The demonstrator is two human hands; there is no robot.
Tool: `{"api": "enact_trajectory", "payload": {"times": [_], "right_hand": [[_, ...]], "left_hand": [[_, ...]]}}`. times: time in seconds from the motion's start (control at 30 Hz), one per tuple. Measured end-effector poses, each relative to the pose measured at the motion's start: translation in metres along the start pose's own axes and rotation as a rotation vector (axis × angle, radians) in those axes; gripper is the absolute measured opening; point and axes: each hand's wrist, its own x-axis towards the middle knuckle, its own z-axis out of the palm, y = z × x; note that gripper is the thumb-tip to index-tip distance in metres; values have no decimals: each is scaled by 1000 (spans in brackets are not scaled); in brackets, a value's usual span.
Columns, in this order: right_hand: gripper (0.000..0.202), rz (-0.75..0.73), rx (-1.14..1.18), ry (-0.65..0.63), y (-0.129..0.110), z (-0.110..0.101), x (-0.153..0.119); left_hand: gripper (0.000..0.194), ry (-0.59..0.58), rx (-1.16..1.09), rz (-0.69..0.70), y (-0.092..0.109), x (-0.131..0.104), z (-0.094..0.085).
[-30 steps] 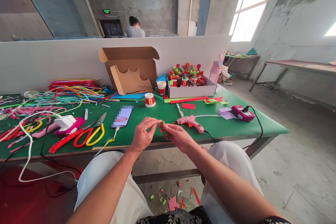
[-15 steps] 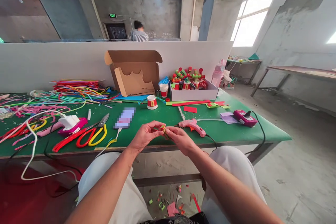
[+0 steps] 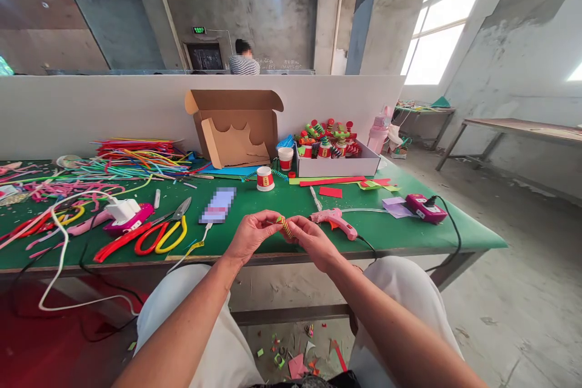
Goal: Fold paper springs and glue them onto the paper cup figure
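Note:
Just above the table's front edge, my left hand and my right hand meet fingertip to fingertip. Between them is a small striped coil, yellow and dark with a bit of green at its upper end. Both hands pinch it, and fingers hide part of it. A pink glue gun lies on its side just right of my right hand. Beyond my hands stands a red and white paper cup with teal coiled strips beside it.
Left of my hands lie a phone on a cable and scissors. Behind are bundled pipe cleaners, an open cardboard box and a white box of decorated cups. A purple power socket sits right; scraps litter the floor.
More of the striped coil shows between my fingers now, as my right fingers have shifted slightly. The camera view has moved a little; the table things stay in place.

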Motion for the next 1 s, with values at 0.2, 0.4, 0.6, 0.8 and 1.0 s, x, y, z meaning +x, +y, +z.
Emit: {"api": "enact_trajectory", "payload": {"times": [0.2,0.4,0.6,0.8,1.0], "right_hand": [[34,-213,-305,176,-6,-11,1],[28,-219,-387,213,-9,-10,-1],[24,-41,-221,194,-7,-2,1],[30,137,74,29,-11,-7,2],[39,242,226,-134,-7,-5,-3]], "left_hand": [[32,34,-44,-55,-4,1,1],[28,98,35,-1,-7,2,2],[24,97,84,22,-9,2,5],[28,18,-47,-27,-5,0,1],[26,-65,0,-2,-2,-1,0]]}}
